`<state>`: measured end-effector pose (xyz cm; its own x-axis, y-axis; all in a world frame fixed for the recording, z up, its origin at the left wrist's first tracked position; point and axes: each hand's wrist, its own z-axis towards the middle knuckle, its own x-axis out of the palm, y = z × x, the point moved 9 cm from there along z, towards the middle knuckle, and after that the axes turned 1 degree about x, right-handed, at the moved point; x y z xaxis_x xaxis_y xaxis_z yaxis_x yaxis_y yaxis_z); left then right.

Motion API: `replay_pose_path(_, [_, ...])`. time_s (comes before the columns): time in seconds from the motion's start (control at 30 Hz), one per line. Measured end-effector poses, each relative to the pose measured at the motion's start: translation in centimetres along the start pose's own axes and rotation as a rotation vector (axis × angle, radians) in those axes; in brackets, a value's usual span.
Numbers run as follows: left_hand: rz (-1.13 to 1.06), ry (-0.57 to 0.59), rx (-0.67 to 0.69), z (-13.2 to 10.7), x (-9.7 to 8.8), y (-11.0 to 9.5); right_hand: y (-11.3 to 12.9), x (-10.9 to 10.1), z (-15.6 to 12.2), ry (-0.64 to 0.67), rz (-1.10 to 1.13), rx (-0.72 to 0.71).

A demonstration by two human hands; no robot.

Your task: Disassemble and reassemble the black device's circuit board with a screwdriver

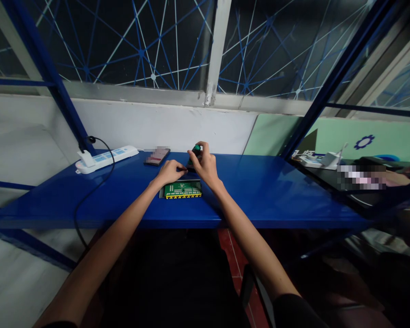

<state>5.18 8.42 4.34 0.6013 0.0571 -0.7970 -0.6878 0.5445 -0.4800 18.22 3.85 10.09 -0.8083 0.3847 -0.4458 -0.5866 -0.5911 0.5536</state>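
A green circuit board [183,189] with yellow connectors along its front edge lies on the blue table [266,196]. My right hand [204,165] is closed round a dark tool with a green top [194,155], held upright just behind the board. My left hand [171,171] rests at the board's far left corner, fingers curled and pinched toward the tool's lower end. What the left fingertips hold, if anything, is too small to make out.
A white power strip [104,158] with a black cable [89,196] lies at the table's back left. A phone [156,156] lies flat behind my left hand. Blue frame posts stand at both sides. Another desk [328,175] with small items is at right.
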Motion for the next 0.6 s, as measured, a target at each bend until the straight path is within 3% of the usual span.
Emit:
replay_pose_path(0.3, [0.04,0.039,-0.008,-0.05,0.3,0.04,0.09,0.18,-0.06,0.01,-0.024,-0.001])
replay_pose_path(0.6, [0.014,0.005,0.016,-0.09,-0.07,-0.34,-0.21,-0.08,0.08,0.026,0.008,0.049])
